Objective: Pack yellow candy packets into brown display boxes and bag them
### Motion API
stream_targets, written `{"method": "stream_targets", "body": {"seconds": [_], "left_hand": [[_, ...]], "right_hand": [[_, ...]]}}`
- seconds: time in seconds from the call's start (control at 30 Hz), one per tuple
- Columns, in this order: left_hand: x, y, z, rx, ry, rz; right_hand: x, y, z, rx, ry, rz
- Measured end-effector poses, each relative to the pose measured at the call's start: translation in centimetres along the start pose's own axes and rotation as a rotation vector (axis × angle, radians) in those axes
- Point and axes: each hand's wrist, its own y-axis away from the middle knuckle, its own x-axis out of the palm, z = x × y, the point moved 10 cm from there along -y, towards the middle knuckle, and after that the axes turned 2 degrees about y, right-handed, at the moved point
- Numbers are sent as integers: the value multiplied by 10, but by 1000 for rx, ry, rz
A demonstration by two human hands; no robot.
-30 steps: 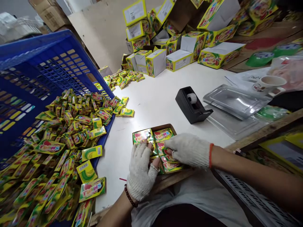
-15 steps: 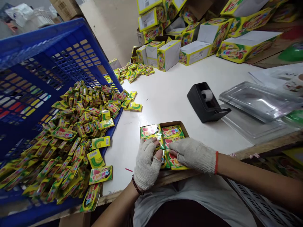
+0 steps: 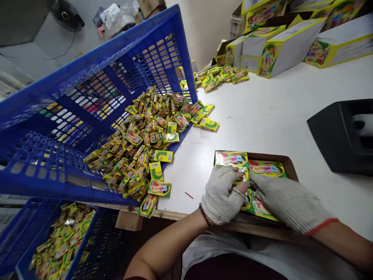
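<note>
Both my hands wear white knitted gloves with bare fingertips, and they work over a shallow carton (image 3: 291,168) at the table's front edge. Small yellow-green "TWINS" boxes (image 3: 265,168) lie in it in two columns. In the left column, my left hand (image 3: 225,194) has its fingers and thumb bent around the end of a small box (image 3: 244,175). My right hand (image 3: 287,200) comes in from the right, its fingers together and its tips on a small box in the right column. The palm hides much of that column.
A tilted blue crate (image 3: 105,50) spills a heap of small boxes (image 3: 136,151) onto the table at left. Another crate (image 3: 84,245) of them stands below. A black tape dispenser (image 3: 338,136) sits at right; larger display boxes (image 3: 287,46) stand behind. A fan (image 3: 65,15) is top left.
My view has swung left, so the table things sit further right and the lower crate and fan show. Both hands stay at the carton, the right one covering more of the right column.
</note>
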Motion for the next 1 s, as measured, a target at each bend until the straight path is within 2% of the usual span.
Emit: {"method": "stream_targets", "body": {"seconds": [0.1,0.17,0.27,0.33,0.37,0.43,0.5,0.57,0.63,0.73,0.8,0.87,0.93,1.0], "left_hand": [[-7,6,6,5,12,7],[-22,10,19,-37,-99,31],[-64,20,59,-258,-569,200],[-95,41,94,-465,-999,526],[-117,48,100,-526,-1075,561],[-147,58,105,-572,-1136,600],[-160,64,107,-567,-1196,646],[-162,66,109,-581,-1281,721],[-159,56,106,-585,-1299,733],[-147,19,85,-494,-1235,603],[-133,3,76,-440,-1193,581],[-116,11,85,-504,-1138,697],[-103,40,106,-640,-1080,859],[-100,69,124,-720,-1075,941]], "right_hand": [[-2,11,11,-101,-29,-106],[-5,23,15,-194,-32,-213],[-7,35,13,-253,2,-307],[-7,34,13,-261,-4,-281],[-7,32,13,-257,-17,-255],[-12,29,13,-228,-55,-213],[-22,28,11,-183,-142,-209],[-35,28,4,-129,-319,-216],[-48,27,-10,-42,-526,-223],[-74,27,-24,37,-671,-272],[-95,27,-20,-23,-654,-328],[-110,30,-10,-116,-619,-368],[-112,32,-3,-181,-595,-372],[-107,34,-5,-185,-589,-373]]}}
